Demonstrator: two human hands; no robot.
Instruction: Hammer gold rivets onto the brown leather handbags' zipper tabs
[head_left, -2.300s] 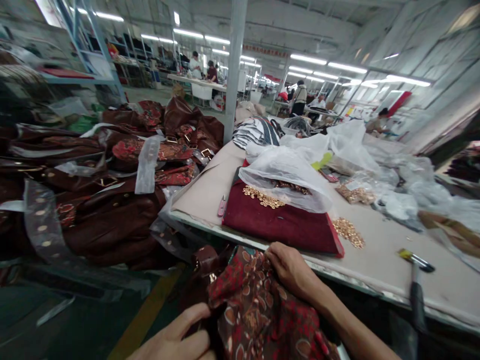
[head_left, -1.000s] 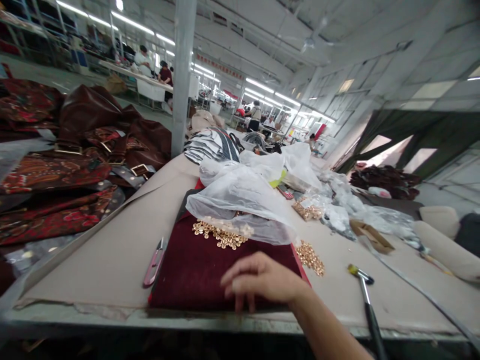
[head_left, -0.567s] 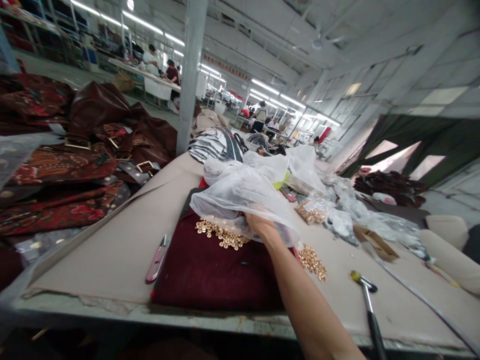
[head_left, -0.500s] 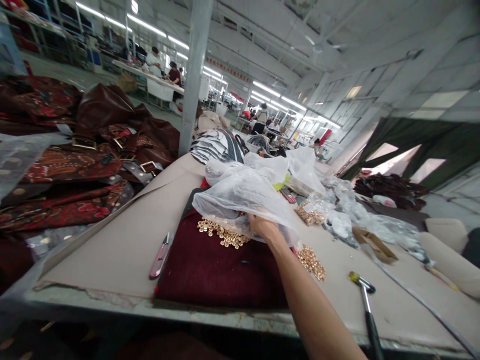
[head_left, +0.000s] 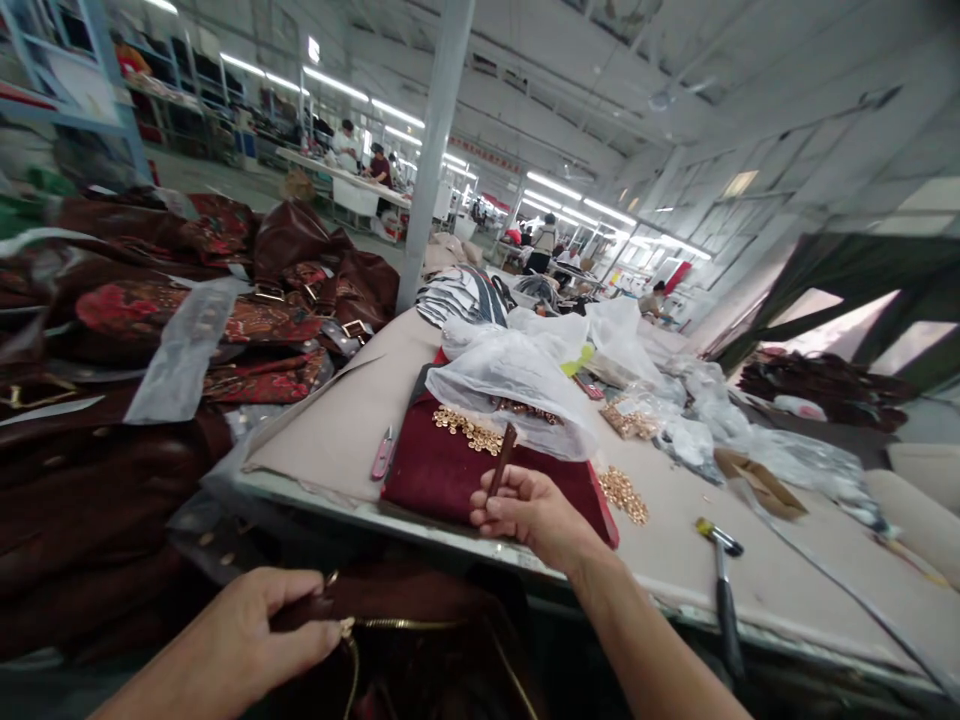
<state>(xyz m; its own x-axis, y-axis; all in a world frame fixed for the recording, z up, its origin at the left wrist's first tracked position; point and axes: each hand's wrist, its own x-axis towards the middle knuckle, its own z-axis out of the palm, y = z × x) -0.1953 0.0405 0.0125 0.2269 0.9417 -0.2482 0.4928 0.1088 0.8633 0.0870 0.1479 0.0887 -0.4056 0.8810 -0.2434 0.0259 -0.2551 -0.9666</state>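
Note:
Between the thumb and fingers of my right hand (head_left: 529,510) stands a narrow dark brown leather strip (head_left: 505,455), held upright above the table's front edge. My left hand (head_left: 259,630) pinches the edge of a dark brown leather bag (head_left: 420,592) below the table, beside the end of its gold zipper (head_left: 409,624). The zipper is partly open. Past my right hand, gold buttons or studs (head_left: 469,432) lie on a folded maroon cloth (head_left: 427,480). A white plastic bag (head_left: 510,370) rests behind them, with brown pieces showing in its mouth.
Pink thread snips (head_left: 383,455) lie left of the cloth. More small gold pieces (head_left: 622,494) and a hammer (head_left: 724,590) are to the right. Brown and floral bags (head_left: 300,320) are piled at left. A post (head_left: 435,160) rises behind the table; people work farther back.
My right hand has come out of the white plastic bag toward me, now with the leather strip. My left hand and the brown bag have come into view at the bottom.

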